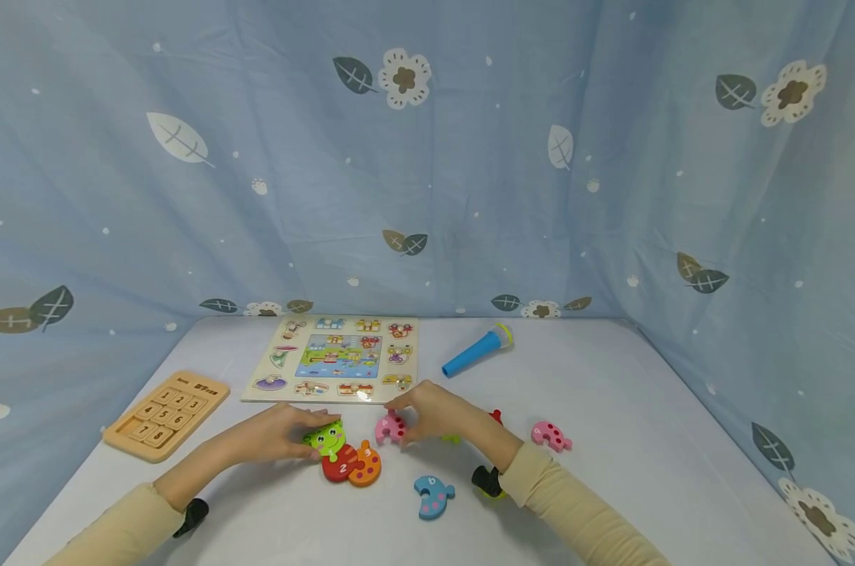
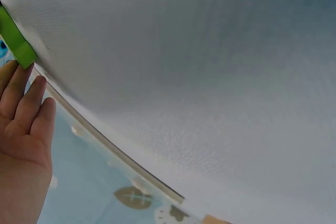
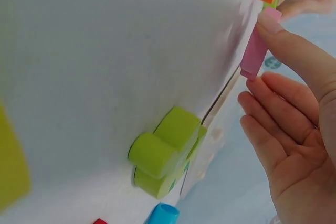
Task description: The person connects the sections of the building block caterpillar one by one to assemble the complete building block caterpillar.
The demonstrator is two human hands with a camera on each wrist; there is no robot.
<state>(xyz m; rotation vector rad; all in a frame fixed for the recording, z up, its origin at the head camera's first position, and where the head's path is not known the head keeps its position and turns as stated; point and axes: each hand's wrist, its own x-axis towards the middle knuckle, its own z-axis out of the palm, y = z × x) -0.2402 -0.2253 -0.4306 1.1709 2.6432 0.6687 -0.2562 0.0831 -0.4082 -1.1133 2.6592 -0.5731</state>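
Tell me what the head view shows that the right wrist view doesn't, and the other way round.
Only the head view shows the left hand resting on the green frog piece, the red piece, the picture puzzle board, the number board, the blue fish piece and a second pink piece.

Only the right wrist view shows the lime green piece close up.

Both show the right hand touching the pink piece, and the orange piece.
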